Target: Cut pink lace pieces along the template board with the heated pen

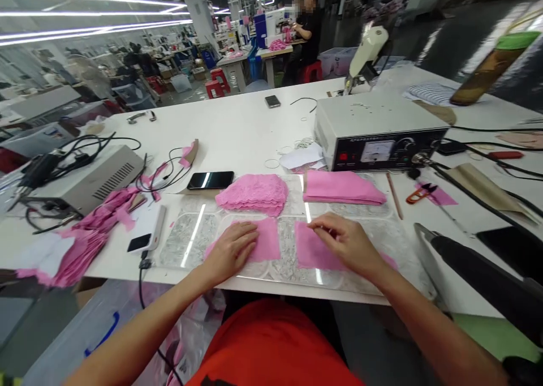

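My left hand (234,249) lies flat, fingers stretched out, on a pink fabric piece (268,241) spread over a clear patterned mat (199,227). To the right, my right hand (345,241) pinches with thumb and forefinger at the upper edge of a second pink fabric piece (309,253). That piece also lies on the mat, partly hidden under the hand. Just beyond my left hand sits a stack of pink lace pieces (254,193). Behind my right hand is a stack of folded smooth pink fabric (343,188).
A grey control box with a dial (377,145) stands behind the stacks. At right lie orange thread snips (421,193), a brown stick (394,196) and a black handheld tool with a cable (479,278). A phone (211,180), a white power bank (147,230) and bundled pink fabric (91,239) are at left.
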